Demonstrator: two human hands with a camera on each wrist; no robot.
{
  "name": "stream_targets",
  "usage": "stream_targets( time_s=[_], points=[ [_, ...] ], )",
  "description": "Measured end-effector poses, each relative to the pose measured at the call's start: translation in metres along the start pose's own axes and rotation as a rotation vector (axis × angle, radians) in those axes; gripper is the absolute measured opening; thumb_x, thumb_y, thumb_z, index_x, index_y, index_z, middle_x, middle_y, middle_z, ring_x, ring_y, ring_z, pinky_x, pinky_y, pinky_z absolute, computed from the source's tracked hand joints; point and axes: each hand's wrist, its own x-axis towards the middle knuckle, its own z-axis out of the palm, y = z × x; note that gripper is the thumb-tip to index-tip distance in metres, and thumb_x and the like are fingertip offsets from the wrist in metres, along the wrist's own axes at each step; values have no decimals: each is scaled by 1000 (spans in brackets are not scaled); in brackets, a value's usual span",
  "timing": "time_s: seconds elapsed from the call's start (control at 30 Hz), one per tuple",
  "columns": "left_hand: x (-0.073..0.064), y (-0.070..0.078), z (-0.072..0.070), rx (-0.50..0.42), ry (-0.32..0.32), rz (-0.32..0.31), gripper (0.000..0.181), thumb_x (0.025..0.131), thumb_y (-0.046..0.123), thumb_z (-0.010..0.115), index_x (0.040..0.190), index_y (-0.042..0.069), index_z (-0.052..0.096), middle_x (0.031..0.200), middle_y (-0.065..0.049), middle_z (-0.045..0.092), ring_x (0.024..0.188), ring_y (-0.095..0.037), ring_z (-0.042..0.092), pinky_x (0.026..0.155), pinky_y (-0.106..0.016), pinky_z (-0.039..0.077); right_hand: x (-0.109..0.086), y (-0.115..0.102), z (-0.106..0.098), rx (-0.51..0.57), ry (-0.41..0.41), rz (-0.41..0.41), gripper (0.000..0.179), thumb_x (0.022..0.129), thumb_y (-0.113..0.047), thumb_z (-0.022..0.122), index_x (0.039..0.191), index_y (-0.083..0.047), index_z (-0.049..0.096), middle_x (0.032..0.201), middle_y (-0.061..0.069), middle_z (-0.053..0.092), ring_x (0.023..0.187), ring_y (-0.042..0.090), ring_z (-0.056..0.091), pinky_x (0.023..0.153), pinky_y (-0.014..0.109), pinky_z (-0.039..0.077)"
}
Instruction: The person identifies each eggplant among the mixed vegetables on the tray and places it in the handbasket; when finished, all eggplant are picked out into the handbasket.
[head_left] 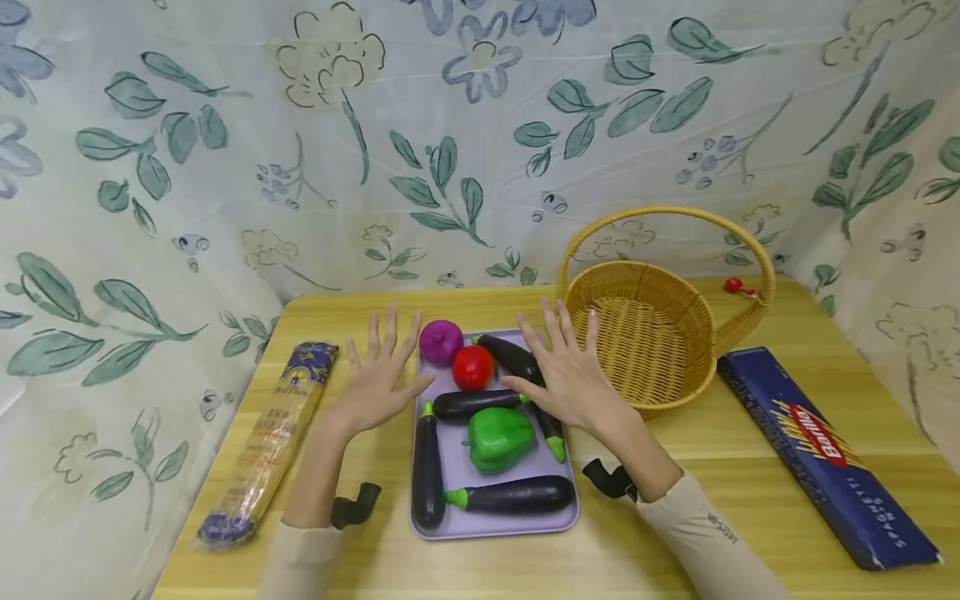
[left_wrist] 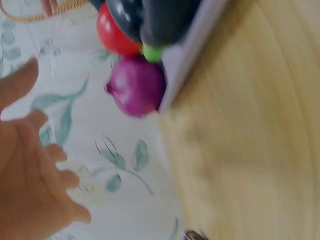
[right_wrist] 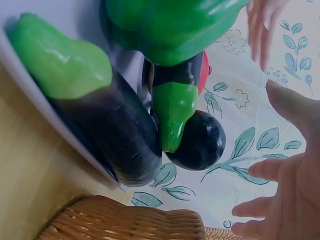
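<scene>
Fingers spread wide, your left hand (head_left: 378, 390) and right hand (head_left: 568, 375) hover by the left and right edges of the lilac tray (head_left: 510, 525); the purple onion (head_left: 441, 342) sits at its far-left corner.

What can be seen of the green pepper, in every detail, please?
The green pepper looks whole, plump and lobed, with a smooth, glossy, plastic-like skin and a short stem pointing left in the head view. It lies on its side on the lilac tray, with dark eggplants around it. Whether it touches them is hard to tell. Both hands are apart from it.
</scene>
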Motion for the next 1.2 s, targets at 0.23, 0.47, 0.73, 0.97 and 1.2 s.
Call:
stream_targets(
  time_s=[0.23, 0.47, 0.73, 0.97, 1.2],
  points=[
    [-9, -33, 0, -101, -115, -4, 101, 98, 40, 69, 168, 29, -3, 170, -17, -27, 155, -47, -27, 115, -82, -17, -2, 1, -2, 23, -21, -2, 96, 98, -67, 53, 167, -14, 14, 173, 25, -4, 161, 45, -3, 122, 75, -15],
    [-5, -50, 8, -154, -218, -26, 111, 90, 45, 77, 168, 29, 0, 168, -23, -26, 154, -56, -20, 115, -82, -14, -5, 4, -2, 42, -38, 7, 95, 99, -65, 53, 167, -12, 13, 172, 26, -6, 161, 45, -5, 122, 73, -18],
    [8, -59, 13, -177, -369, -48, 113, 88, 40, 80, 168, 27, 1, 166, -30, -26, 152, -59, -20, 113, -84, -13, -5, 6, -3, 51, -48, 10, 93, 100, -64, 53, 167, -12, 14, 172, 26, -5, 161, 44, -4, 122, 73, -17],
    [14, -61, 13, -180, -432, -89, 114, 87, 38, 82, 168, 24, 3, 166, -30, -26, 154, -54, -22, 116, -82, -13, -5, 6, -2, 55, -48, 11, 93, 100, -64, 53, 167, -12, 14, 172, 27, -4, 161, 44, -3, 122, 73, -17],
    [12, -60, 14, -164, -449, -108, 116, 87, 42, 82, 168, 24, 1, 166, -31, -25, 155, -52, -23, 117, -81, -12, -6, 6, -1, 66, -49, 15, 94, 100, -63, 54, 167, -12, 12, 172, 27, -4, 161, 44, -3, 122, 71, -19]
  ],
)
